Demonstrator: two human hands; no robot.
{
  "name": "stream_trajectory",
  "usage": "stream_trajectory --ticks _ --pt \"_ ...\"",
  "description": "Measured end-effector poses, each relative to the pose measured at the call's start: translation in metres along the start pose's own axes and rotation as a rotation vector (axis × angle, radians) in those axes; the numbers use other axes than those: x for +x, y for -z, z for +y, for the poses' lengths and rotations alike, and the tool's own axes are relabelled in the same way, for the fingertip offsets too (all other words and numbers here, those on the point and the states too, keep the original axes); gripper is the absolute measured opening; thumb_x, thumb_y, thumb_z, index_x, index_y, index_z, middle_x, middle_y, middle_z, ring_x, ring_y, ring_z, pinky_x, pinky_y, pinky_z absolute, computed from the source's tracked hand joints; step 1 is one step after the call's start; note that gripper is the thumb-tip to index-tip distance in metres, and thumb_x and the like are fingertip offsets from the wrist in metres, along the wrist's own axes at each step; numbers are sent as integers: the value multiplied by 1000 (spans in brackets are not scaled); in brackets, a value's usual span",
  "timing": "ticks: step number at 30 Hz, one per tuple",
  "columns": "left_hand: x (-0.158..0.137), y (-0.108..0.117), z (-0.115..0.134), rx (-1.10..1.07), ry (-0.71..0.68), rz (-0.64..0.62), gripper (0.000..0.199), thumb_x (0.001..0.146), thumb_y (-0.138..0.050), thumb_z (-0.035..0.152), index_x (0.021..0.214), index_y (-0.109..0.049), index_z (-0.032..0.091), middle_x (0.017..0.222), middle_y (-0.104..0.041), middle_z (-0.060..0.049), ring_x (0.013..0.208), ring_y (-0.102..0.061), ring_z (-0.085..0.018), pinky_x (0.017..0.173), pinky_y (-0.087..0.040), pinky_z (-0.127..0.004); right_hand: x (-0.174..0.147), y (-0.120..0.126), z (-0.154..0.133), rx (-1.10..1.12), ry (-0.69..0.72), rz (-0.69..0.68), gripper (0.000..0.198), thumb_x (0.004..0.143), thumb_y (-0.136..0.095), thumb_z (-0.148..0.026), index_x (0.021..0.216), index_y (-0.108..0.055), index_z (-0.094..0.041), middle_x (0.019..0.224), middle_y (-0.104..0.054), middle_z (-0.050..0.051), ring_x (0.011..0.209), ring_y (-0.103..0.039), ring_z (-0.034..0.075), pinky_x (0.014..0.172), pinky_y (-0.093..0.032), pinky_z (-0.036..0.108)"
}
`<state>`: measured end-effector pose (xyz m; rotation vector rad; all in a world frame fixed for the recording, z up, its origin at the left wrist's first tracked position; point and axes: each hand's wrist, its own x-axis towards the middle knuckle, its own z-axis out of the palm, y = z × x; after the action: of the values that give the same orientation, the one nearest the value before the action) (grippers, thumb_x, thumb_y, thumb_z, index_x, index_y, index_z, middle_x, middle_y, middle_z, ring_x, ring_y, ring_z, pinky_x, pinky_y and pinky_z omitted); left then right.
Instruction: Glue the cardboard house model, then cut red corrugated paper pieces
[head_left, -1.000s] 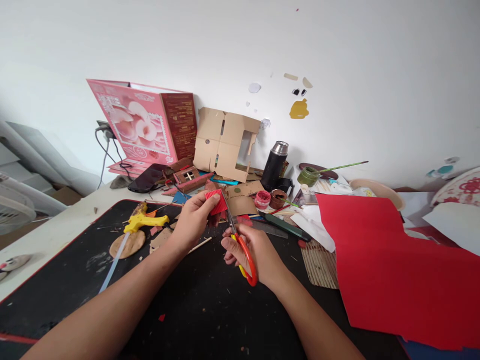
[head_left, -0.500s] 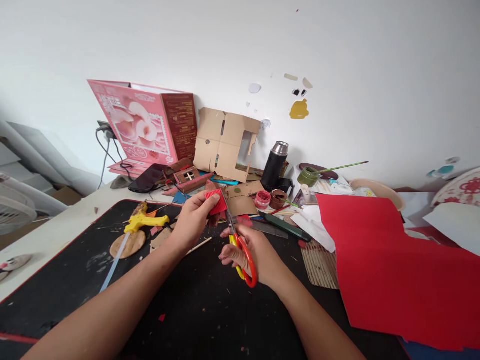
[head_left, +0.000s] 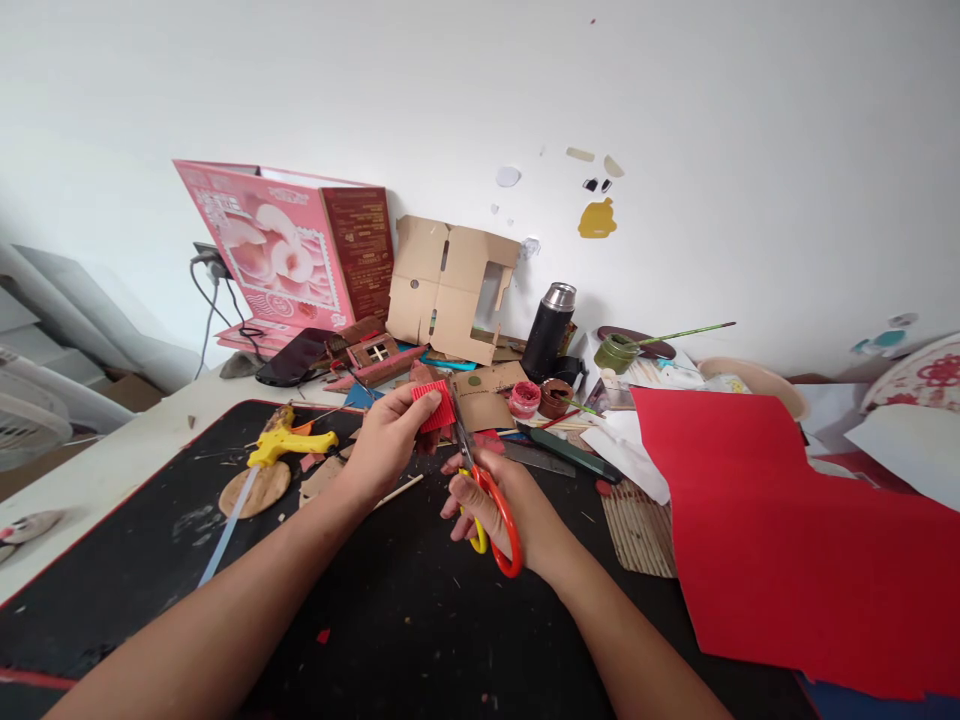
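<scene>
Between thumb and fingers, my left hand (head_left: pixel 386 440) pinches a small piece of red corrugated cardboard (head_left: pixel 433 408) over the black mat. My right hand (head_left: pixel 506 505) grips a pair of scissors (head_left: pixel 507 530) with one red and one yellow handle loop. The blades point up and away, lying along the right edge of the red piece, and the handles are spread a little. Whether the blades bite into the cardboard is hard to make out. Behind the hands lie brown cardboard scraps (head_left: pixel 487 398) and a small brick-coloured model wall with a window (head_left: pixel 373 352).
A yellow glue gun (head_left: pixel 289 440) rests on a wooden disc at left. Paint jars (head_left: pixel 524 400), a black flask (head_left: pixel 550 330) and a green cutter (head_left: pixel 570 452) stand or lie beyond the hands. A large red sheet (head_left: pixel 787 540) covers the right side. A pink box (head_left: pixel 277 250) leans at the back.
The scissor handles have spread slightly apart, with the red loop shifting a little to the right. My left hand and the red cardboard have hardly moved.
</scene>
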<state>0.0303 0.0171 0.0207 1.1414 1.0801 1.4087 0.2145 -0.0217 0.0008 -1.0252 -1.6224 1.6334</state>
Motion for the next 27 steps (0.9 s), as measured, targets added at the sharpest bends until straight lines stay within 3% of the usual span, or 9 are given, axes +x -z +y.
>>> stream_trajectory --ticks 5,20,27 --pt "-2 -2 2 22 9 -49 43 79 -84 57 70 -64 20 53 -57 3 43 -48 -11 43 -39 -23 0 -1 5 -18 8 42 70 92 -62 -87 112 -62 -20 73 -67 -2 44 -65 14 44 -46 21" --pt "-1 0 -3 45 -12 -11 40 82 -81 57 77 -68 20 63 -66 -1 46 -50 -12 45 -41 -25 -1 -1 11 -68 36 46 57 100 -62 -76 112 -64 -20 69 -64 -5 45 -66 13 45 -49 21" --pt "-4 -2 0 67 12 -64 47 78 -84 63 75 -67 19 56 -59 2 45 -48 -11 44 -39 -24 -1 -2 13 -70 20 74 54 102 -58 -75 98 -58 -21 67 -64 -5 44 -66 13 42 -46 19"
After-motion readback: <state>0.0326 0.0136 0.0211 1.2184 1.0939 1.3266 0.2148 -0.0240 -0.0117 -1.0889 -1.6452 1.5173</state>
